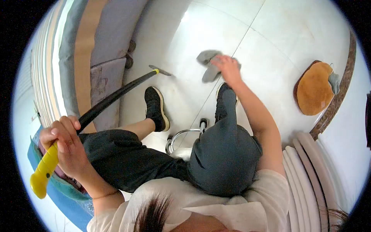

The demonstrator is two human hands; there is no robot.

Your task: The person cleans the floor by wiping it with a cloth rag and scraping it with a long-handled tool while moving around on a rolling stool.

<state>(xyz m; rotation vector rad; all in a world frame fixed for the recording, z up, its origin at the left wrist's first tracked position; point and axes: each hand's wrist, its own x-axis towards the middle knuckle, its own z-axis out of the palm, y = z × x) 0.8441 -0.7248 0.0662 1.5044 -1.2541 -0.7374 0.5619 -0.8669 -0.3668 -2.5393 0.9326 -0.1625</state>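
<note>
My left hand (63,143) is closed round the long-handled tool (110,98), near its yellow grip. The tool's black shaft slants up and away to a yellow collar and a narrow dark head, close to the floor. Out in front, beyond my right shoe, my right hand (228,69) has its fingers bent over a grey, soft-looking item (211,73). Grey parts of it stick out on both sides of the fingers. The item is slightly blurred, and my hand hides its middle.
A striped, cloth-covered sofa or bed (84,50) runs along the left. On the pale tiled floor (278,23), a brown plush object (315,89) lies at the right near a dark skirting strip. A chrome stool base (179,135) shows between my legs. Folded pale padding (309,178) stands lower right.
</note>
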